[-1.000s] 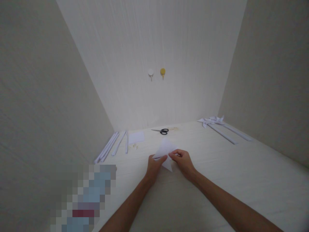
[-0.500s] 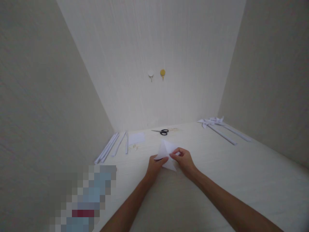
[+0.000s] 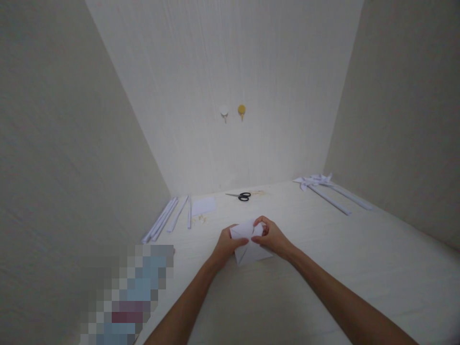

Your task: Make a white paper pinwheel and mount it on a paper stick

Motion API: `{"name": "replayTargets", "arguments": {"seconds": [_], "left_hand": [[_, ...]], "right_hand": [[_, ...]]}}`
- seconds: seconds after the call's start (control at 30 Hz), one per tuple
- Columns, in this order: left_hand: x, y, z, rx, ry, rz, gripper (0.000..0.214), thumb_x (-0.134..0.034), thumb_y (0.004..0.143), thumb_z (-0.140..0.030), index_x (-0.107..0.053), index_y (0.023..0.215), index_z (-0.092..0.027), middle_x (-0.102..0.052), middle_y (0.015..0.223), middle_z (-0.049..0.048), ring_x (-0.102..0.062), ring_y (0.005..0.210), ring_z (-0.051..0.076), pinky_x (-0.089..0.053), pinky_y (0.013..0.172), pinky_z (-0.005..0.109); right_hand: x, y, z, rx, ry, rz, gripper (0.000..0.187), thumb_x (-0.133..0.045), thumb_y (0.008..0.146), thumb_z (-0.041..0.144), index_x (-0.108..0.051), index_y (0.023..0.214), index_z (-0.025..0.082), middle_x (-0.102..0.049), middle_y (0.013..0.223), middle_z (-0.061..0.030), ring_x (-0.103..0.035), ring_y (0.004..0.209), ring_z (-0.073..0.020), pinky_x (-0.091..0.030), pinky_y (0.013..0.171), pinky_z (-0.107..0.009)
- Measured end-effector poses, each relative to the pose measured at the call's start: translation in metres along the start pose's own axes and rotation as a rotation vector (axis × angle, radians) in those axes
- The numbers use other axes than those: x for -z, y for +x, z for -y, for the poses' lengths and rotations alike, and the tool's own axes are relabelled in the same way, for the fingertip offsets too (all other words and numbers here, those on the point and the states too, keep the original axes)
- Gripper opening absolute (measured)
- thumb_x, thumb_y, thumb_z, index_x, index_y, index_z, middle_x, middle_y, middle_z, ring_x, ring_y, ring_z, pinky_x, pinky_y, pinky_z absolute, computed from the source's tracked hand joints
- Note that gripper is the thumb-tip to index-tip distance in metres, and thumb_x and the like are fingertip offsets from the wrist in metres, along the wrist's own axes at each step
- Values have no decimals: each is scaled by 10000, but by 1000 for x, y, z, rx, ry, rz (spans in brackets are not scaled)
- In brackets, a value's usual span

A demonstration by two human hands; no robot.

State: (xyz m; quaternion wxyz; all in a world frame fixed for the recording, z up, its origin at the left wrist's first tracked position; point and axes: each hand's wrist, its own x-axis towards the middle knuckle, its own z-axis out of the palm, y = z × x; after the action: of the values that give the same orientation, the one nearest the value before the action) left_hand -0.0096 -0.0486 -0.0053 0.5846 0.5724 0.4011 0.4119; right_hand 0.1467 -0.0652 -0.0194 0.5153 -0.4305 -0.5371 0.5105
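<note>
A square of white paper (image 3: 251,254) with diagonal cuts or creases lies between my two hands above the table. My left hand (image 3: 226,245) grips its left side, the thumb pressed on top near the middle. At the upper right, my right hand (image 3: 271,237) pinches a corner of the paper between thumb and curled index finger. Beyond the hands, black-handled scissors (image 3: 244,196) lie with their blades pointing left. The underside of the paper and the fingers beneath it are hidden.
Rolled paper sticks (image 3: 161,218) lie at the left, near a flat white sheet (image 3: 203,206) and small tan bits (image 3: 200,219). Paper pinwheels (image 3: 314,181) on sticks rest at the back right. Two hooks, one white (image 3: 224,111) and one yellow (image 3: 242,109), are on the wall.
The paper has turned and shifted slightly toward me, and now shows flatter. My right hand has moved from the middle of the paper to its upper right corner.
</note>
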Motion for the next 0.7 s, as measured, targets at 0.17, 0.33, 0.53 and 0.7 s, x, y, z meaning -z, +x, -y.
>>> {"name": "replayTargets", "arguments": {"seconds": [0.17,0.33,0.53,0.7], "left_hand": [[0,0,-2,-67,152,-149,384,-723,393,-123,-608,759,-105,-641,646,33,-552,589,155,-416,552,250],[-2,1,-1,-60,128,-199,353,-709,378,-101,-606,715,-117,-632,599,12,-545,561,152,-410,521,243],[-3,4,7,-82,-39,-419,370,-715,429,-149,-619,782,-95,-661,703,53,-581,622,175,-456,585,279],[-2,7,9,-92,-174,-566,431,-723,448,-177,-623,854,-73,-667,827,113,-603,684,197,-474,638,305]], "right_hand": [[-1,0,2,22,-12,28,437,-613,533,123,-405,908,205,-523,494,104,-436,368,-57,-277,343,-144],[-1,0,1,11,135,6,736,-673,510,149,-311,1148,204,-589,603,61,-562,507,-119,-399,449,-202],[-1,0,1,56,285,-72,667,-629,646,282,-273,1208,236,-644,758,-1,-588,649,-118,-445,636,-251],[-4,-2,4,110,343,-68,444,-603,662,261,-360,1034,274,-621,973,-45,-600,769,-138,-449,738,-313]]}}
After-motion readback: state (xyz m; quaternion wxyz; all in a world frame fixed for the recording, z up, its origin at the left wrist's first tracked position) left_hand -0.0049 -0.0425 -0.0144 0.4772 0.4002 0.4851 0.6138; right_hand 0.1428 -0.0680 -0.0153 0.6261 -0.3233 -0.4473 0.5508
